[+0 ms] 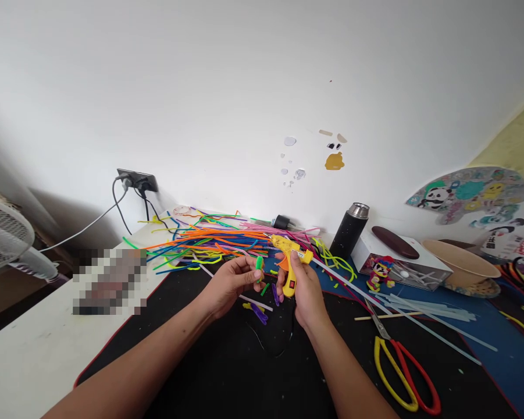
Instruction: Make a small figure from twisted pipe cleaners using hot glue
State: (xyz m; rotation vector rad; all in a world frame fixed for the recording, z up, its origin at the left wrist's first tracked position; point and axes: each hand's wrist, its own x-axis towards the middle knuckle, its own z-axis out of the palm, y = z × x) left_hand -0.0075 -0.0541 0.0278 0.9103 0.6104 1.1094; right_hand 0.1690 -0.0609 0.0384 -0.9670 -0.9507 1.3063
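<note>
Between the thumb and fingers of my left hand (231, 285) is a small green piece (259, 267), held upright. My right hand (304, 288) is wrapped round a yellow glue gun (293, 273) with an orange trigger. The gun's nozzle points up and left, above and a little right of the green piece, apart from it. A long translucent glue stick (357, 289) extends from the gun's back toward the lower right. Below the hands, purple and yellow pieces (258, 313) lie on the black mat (209, 361).
Many coloured pipe cleaners (209, 235) lie along the wall. At the right are a black bottle (349, 230), a white box (427, 259), a small colourful figure (380, 273), several glue sticks (440, 308) and red-and-yellow scissors (403, 366). A fan (9, 238) stands far left.
</note>
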